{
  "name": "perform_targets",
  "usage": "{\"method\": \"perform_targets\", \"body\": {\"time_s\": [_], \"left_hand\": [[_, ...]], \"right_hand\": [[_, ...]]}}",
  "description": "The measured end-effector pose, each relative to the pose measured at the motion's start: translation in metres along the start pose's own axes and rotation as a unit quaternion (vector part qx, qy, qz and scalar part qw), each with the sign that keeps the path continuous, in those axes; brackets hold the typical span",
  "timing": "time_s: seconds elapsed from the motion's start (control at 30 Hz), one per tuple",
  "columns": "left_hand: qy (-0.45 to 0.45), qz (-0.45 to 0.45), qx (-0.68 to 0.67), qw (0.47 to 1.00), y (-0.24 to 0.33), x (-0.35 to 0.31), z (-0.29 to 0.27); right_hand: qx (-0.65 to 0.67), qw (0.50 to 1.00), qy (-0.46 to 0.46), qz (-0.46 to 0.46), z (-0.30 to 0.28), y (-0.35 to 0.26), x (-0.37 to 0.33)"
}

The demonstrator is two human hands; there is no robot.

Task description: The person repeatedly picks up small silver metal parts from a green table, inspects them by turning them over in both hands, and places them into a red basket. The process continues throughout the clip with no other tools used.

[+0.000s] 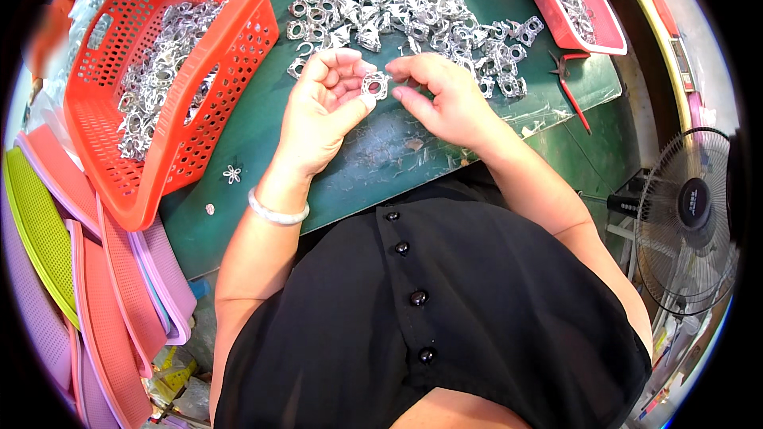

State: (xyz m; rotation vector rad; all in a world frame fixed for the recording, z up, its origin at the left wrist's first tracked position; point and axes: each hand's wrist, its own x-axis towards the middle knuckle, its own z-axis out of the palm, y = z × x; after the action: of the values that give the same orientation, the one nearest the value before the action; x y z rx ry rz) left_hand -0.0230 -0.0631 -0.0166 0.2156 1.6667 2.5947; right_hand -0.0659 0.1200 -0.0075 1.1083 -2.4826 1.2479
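Between the thumb and fingers of my left hand [324, 107] is a small silver metal casting [374, 86] with a round hole through it. My right hand [445, 99] is right beside the piece, thumb and index finger bent and apart; I see nothing between them. A loose pile of similar silver castings [381, 4] covers the table beyond both hands. Nearer me on the left, a flower-shaped metal piece [231, 174] and a small pale disc [210, 209] lie on the green tabletop [366, 167].
At left stands a red perforated basket [214, 103] holding many castings. A pink tray [556, 28] of small metal parts sits at the far right, with red-handled pliers [571, 95] by it. Stacked coloured baskets [103, 310] are at lower left; a fan [691, 206] is at right.
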Motion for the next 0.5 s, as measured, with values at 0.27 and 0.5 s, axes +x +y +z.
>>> {"method": "perform_targets", "body": {"time_s": [0.27,0.5], "left_hand": [[0.035,-0.051,-0.021,0.998,0.001,0.002,-0.007],[0.001,-0.163,-0.199,0.966,0.001,0.003,-0.022]], "right_hand": [[-0.172,0.984,-0.014,-0.036,0.006,0.018,0.033],[-0.318,0.946,-0.049,-0.023,0.020,0.016,0.052]]}}
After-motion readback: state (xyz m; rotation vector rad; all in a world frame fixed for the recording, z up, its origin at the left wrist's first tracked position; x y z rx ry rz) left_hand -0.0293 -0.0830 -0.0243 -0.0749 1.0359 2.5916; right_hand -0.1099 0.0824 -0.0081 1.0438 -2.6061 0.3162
